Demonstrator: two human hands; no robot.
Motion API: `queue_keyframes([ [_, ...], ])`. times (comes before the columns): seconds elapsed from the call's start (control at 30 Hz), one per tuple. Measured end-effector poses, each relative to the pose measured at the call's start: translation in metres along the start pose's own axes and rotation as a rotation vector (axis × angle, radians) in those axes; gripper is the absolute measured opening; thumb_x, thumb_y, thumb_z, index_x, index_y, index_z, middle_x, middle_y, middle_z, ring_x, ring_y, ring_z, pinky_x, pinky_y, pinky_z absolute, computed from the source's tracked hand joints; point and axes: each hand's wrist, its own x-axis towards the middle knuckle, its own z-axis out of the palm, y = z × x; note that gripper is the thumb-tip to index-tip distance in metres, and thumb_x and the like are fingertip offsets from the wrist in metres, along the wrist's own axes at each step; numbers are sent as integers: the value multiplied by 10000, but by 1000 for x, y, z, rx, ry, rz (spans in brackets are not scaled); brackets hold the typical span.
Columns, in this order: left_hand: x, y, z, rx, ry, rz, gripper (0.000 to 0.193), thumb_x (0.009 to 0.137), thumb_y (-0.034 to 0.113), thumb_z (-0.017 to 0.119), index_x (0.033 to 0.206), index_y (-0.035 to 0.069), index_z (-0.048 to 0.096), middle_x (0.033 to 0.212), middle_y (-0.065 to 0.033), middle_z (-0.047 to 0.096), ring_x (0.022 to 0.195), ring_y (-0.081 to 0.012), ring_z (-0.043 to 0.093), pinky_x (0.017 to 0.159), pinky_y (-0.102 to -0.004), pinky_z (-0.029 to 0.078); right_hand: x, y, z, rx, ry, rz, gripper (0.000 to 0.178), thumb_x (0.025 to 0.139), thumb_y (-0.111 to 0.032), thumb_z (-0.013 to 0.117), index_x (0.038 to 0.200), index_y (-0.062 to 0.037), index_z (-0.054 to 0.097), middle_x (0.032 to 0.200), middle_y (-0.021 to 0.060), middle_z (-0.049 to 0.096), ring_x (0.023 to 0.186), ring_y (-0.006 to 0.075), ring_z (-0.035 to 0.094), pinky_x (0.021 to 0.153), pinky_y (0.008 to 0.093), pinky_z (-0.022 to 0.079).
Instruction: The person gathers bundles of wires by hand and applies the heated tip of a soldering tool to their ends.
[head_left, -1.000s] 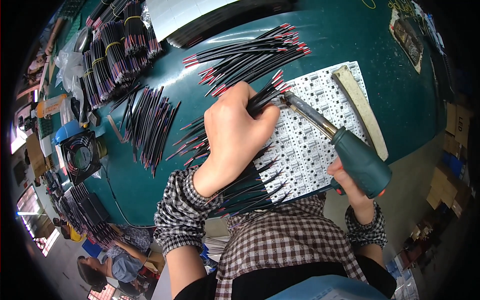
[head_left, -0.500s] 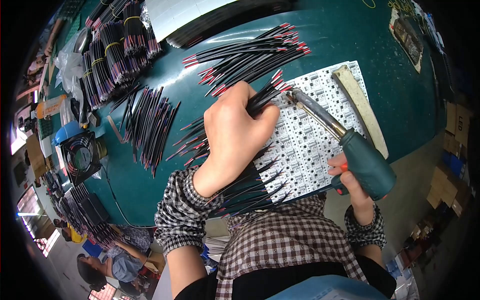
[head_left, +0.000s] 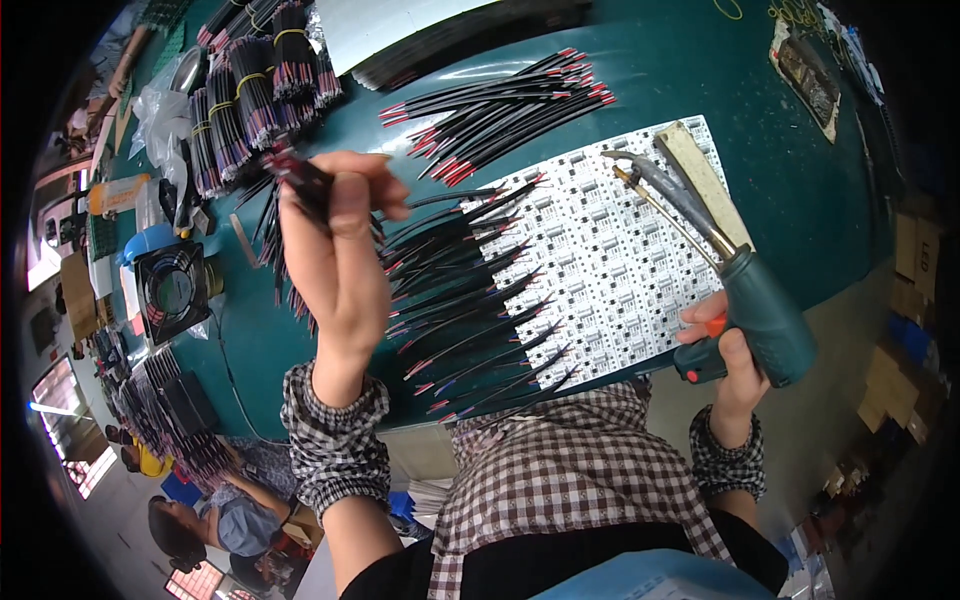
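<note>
My left hand (head_left: 340, 250) is raised over the green table (head_left: 700, 80), fingers pinched on a short black wire pair (head_left: 303, 178) with red tips. My right hand (head_left: 722, 350) grips the teal pistol handle of a soldering iron (head_left: 745, 285), its metal tip reaching up over the far right corner of a white circuit panel (head_left: 610, 260). Many black wires with red and purple ends (head_left: 460, 310) stick out from the panel's left side. A loose pile of the same black wires (head_left: 500, 100) lies beyond the panel.
Banded bundles of black wire (head_left: 255, 85) are stacked at the far left. A small black fan (head_left: 172, 290) stands at the left table edge. A tan strip (head_left: 700, 175) lies beside the panel's right end. Another person (head_left: 210, 515) sits lower left.
My left hand has lifted off the panel and moved left and up, now holding a wire pair. The soldering iron has drawn back to the right, its tip off the panel's middle.
</note>
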Motion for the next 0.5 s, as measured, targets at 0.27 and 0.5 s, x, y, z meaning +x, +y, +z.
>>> queue_keyframes([
  [0.27, 5, -54, -11, -59, 133, 122, 209, 1039, 177, 488, 1154, 7, 526, 840, -71, 574, 720, -124, 548, 677, -249, 459, -10, 2, -4, 24, -14, -70, 427, 965, -286, 570, 1108, 116, 560, 961, 177, 626, 778, 242, 671, 679, 323, 583],
  [0.5, 35, 32, -45, -200, 114, -115, 280, 1048, 202, 452, 1220, -11, 510, 750, 3, 498, 543, -36, 371, 465, -174, 297, -15, 8, -12, 29, -17, -145, 413, 976, -265, 552, 1120, 122, 552, 967, 183, 627, 780, 242, 676, 670, 305, 583],
])
